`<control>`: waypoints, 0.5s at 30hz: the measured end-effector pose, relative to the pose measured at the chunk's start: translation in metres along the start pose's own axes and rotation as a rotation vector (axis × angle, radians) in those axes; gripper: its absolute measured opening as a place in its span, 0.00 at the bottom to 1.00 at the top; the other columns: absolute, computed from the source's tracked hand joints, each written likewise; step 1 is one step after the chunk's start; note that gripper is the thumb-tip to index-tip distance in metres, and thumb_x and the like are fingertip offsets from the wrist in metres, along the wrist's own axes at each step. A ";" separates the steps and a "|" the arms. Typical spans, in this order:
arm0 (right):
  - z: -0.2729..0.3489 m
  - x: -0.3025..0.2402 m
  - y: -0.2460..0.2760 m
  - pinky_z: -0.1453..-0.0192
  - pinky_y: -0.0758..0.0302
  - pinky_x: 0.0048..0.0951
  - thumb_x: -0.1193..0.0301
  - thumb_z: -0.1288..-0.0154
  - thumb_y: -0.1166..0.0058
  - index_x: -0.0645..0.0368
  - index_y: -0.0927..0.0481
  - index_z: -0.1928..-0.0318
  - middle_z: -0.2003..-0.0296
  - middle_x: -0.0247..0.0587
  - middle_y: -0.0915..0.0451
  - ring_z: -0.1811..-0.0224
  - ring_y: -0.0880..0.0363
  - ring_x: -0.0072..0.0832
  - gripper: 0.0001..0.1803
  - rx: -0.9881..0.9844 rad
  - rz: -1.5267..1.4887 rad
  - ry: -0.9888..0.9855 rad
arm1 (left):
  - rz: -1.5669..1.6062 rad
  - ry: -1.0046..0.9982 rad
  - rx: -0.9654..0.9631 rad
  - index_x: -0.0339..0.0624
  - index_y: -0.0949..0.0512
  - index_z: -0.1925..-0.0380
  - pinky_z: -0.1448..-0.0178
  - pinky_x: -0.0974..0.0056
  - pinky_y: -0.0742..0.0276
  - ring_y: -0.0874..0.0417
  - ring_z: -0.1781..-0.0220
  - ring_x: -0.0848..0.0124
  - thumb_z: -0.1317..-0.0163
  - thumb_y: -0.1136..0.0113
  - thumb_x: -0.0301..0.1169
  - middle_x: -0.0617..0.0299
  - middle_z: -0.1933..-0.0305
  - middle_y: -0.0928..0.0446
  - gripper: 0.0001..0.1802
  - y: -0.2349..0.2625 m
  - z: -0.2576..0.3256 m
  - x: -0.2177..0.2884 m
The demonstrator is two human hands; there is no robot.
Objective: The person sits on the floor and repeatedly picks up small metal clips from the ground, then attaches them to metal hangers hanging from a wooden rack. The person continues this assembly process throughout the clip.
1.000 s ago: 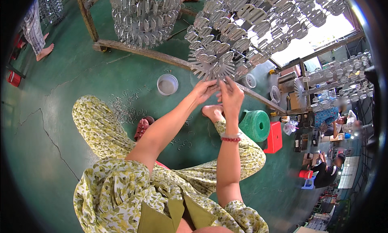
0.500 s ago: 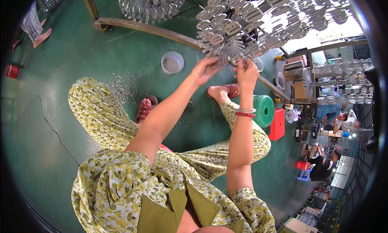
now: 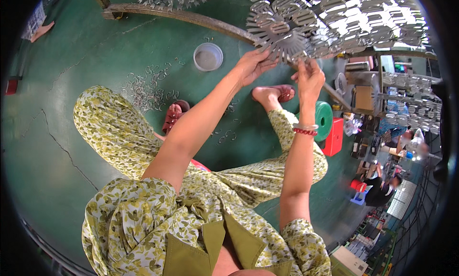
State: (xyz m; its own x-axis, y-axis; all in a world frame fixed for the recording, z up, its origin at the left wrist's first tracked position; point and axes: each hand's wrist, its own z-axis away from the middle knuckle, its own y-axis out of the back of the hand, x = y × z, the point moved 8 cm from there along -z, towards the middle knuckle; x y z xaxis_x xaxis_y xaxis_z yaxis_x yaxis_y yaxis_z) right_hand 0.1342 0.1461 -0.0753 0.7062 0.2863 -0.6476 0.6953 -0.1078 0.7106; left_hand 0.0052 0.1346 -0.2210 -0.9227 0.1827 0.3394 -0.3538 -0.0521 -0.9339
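Observation:
Just ahead of me hangs a rack of shiny metal pieces [image 3: 334, 17] in tiers. At its lower end is a slotted, fan-like metal disc [image 3: 289, 44]. My left hand [image 3: 253, 68] reaches the disc's near left rim, its thumb and fingers closed about the edge. Beside it, my right hand [image 3: 311, 80] is pinched close to the right part of the rim; whatever lies between its fingertips is too small to make out. Small curved metal pieces [image 3: 148, 89] lie scattered on the green floor to the left, near a white plastic tub [image 3: 208, 57].
A wooden beam [image 3: 191, 16] crosses in front of me. Right of my legs stand a green round object [image 3: 322, 120] and a red stool [image 3: 333, 136]. Farther right are more hanging racks [image 3: 411, 82] and a co-worker in black [image 3: 380, 192]. Another person's foot [image 3: 42, 31] shows far left.
The view has shifted slightly, so the rack sits higher and farther right. My left hand has closed from spread fingers onto the disc's rim. My right hand remains pinched near it.

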 end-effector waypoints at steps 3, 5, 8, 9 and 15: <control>0.003 -0.011 -0.002 0.67 0.25 0.43 0.66 0.37 0.45 0.64 0.22 0.64 0.75 0.54 0.20 0.73 0.19 0.47 0.12 0.114 0.269 0.193 | -0.290 0.073 -0.034 0.30 0.31 0.42 0.39 0.57 0.24 0.21 0.44 0.58 0.33 0.45 0.29 0.48 0.43 0.25 0.22 0.017 0.000 0.006; 0.012 -0.029 -0.009 0.65 0.25 0.46 0.66 0.37 0.46 0.62 0.22 0.64 0.71 0.53 0.20 0.68 0.21 0.52 0.11 0.182 0.377 0.311 | -0.715 0.141 -0.010 0.33 0.26 0.46 0.43 0.59 0.21 0.18 0.48 0.61 0.36 0.41 0.30 0.51 0.48 0.21 0.20 0.046 0.016 0.017; 0.018 -0.033 -0.011 0.66 0.25 0.46 0.67 0.38 0.46 0.61 0.23 0.64 0.70 0.50 0.20 0.68 0.20 0.51 0.10 0.275 0.381 0.366 | -1.488 0.255 -0.024 0.40 0.18 0.56 0.50 0.61 0.20 0.15 0.55 0.65 0.43 0.35 0.30 0.56 0.58 0.16 0.14 0.099 0.029 0.031; 0.018 -0.028 -0.011 0.66 0.24 0.45 0.67 0.38 0.45 0.60 0.23 0.63 0.70 0.49 0.19 0.68 0.20 0.50 0.10 0.293 0.352 0.370 | -1.644 0.262 -0.049 0.42 0.16 0.59 0.51 0.60 0.20 0.15 0.57 0.65 0.45 0.34 0.30 0.56 0.61 0.16 0.13 0.115 0.033 0.029; 0.012 -0.003 -0.009 0.70 0.27 0.34 0.66 0.37 0.42 0.57 0.20 0.62 0.77 0.47 0.22 0.77 0.24 0.41 0.09 0.318 0.164 0.279 | -1.946 0.184 0.007 0.42 0.15 0.66 0.51 0.55 0.22 0.16 0.59 0.54 0.47 0.35 0.28 0.50 0.66 0.17 0.08 0.183 0.065 -0.017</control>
State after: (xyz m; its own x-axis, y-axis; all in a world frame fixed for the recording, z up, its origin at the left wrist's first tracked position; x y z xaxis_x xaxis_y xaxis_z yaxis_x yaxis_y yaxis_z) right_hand 0.1274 0.1345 -0.0835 0.7777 0.4821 -0.4034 0.6145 -0.4478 0.6495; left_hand -0.0535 0.0577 -0.3905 0.6857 0.0701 0.7245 -0.7052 0.3105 0.6374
